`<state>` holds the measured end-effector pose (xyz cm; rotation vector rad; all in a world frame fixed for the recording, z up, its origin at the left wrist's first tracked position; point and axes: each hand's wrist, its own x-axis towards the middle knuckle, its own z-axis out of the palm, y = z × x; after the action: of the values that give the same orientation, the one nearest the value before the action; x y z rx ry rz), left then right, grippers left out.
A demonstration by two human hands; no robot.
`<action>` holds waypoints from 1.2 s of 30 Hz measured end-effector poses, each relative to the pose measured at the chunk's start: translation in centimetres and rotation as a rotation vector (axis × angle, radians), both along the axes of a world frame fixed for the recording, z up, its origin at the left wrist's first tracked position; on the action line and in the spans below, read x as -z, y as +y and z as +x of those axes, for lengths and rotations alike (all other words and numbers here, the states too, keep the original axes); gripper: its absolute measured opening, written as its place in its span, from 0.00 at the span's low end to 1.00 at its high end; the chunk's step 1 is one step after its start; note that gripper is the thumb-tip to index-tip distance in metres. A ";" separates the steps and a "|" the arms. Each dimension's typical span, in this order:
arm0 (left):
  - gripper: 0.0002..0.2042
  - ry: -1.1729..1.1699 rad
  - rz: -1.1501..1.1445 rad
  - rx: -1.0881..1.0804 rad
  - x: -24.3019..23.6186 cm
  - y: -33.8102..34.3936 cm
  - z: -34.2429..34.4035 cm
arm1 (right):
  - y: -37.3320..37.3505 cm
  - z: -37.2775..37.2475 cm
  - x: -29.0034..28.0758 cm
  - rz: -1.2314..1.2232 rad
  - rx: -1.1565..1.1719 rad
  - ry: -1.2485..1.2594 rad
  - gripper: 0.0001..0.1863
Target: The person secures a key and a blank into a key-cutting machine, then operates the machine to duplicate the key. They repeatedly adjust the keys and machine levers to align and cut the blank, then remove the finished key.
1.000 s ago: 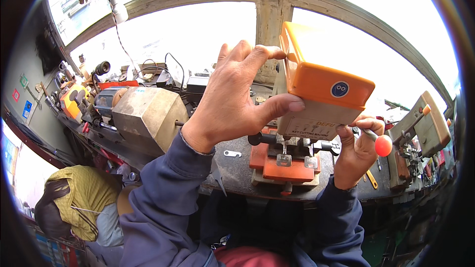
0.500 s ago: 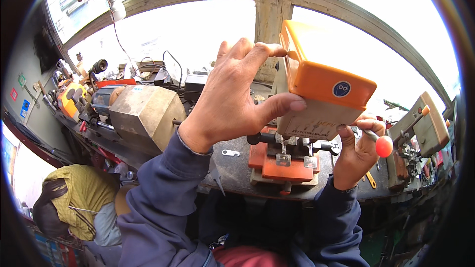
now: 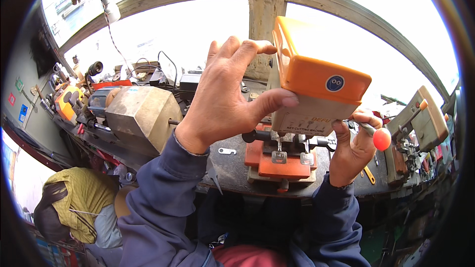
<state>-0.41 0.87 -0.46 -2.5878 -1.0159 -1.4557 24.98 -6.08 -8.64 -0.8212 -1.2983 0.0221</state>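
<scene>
A key-cutting machine with an orange-topped housing stands in front of me, its red-orange carriage below. My left hand braces the housing's left side, thumb pressed on the front and index fingertip at the left edge. With bent fingers, my right hand holds the lever, whose red ball knob sticks out past them. In the clamps sit two keys, a left key and a right key, bows toward me. The housing hides their blades' tips.
A small flat metal piece lies on the dark bench left of the carriage. Further left stands a grey motor-driven machine. Another key machine is at the right, near a yellow-handled tool. A person sits at lower left.
The whole view has shifted slightly, so the bench and machine appear a little further left. Both hands keep their places on the housing and lever.
</scene>
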 end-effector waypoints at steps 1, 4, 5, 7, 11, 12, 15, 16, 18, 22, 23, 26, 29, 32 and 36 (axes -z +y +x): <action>0.43 0.007 0.005 -0.011 0.1 -0.1 0.0 | -0.1 0.0 0.0 0.000 -0.004 -0.006 0.21; 0.43 0.013 0.038 -0.024 0.2 -0.1 0.0 | -0.2 0.0 -0.1 -0.018 -0.010 -0.011 0.20; 0.43 0.011 0.052 -0.027 0.2 -0.1 0.0 | -0.3 0.1 -0.2 -0.038 -0.011 -0.021 0.21; 0.44 0.011 0.030 -0.015 0.1 0.0 0.0 | -0.3 0.2 -0.5 -0.067 0.018 -0.044 0.23; 0.44 0.006 0.013 0.006 0.0 0.3 0.0 | -0.4 0.6 -1.1 -0.102 0.057 -0.075 0.29; 0.45 0.004 0.005 0.015 0.0 0.3 -0.1 | -0.4 0.7 -1.1 -0.116 0.020 -0.064 0.30; 0.45 -0.001 -0.006 0.027 -0.1 0.5 -0.2 | -0.5 0.8 -1.0 -0.125 0.065 -0.103 0.25; 0.45 -0.002 -0.002 0.022 -0.1 0.5 -0.2 | -0.4 0.7 -0.8 -0.098 0.006 -0.043 0.23; 0.45 -0.002 0.001 0.020 0.0 0.5 -0.1 | -0.2 0.3 -0.3 -0.039 -0.116 0.073 0.20; 0.44 -0.030 0.007 0.032 0.0 0.4 -0.1 | 0.5 0.5 -0.1 0.041 -0.120 0.021 0.20; 0.44 -0.043 0.012 0.036 0.1 0.4 0.0 | 0.5 0.5 -0.1 0.036 -0.128 0.020 0.20; 0.42 -0.077 -0.022 0.038 0.1 0.3 0.0 | 0.3 0.4 0.0 0.024 -0.095 0.014 0.20; 0.42 -0.101 0.004 0.033 0.2 0.5 0.2 | 0.2 0.2 0.0 0.018 -0.061 0.019 0.20; 0.42 -0.111 0.017 0.024 0.3 0.4 0.3 | 0.1 0.2 -0.3 -0.001 -0.011 -0.014 0.20; 0.42 -0.127 -0.038 0.010 0.2 0.1 0.2 | -0.3 0.4 -0.8 -0.043 0.101 -0.092 0.19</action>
<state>-0.20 0.96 -0.70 -2.5572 -1.0547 -1.6380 25.38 -6.37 -7.81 -0.9327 -1.3446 -0.0693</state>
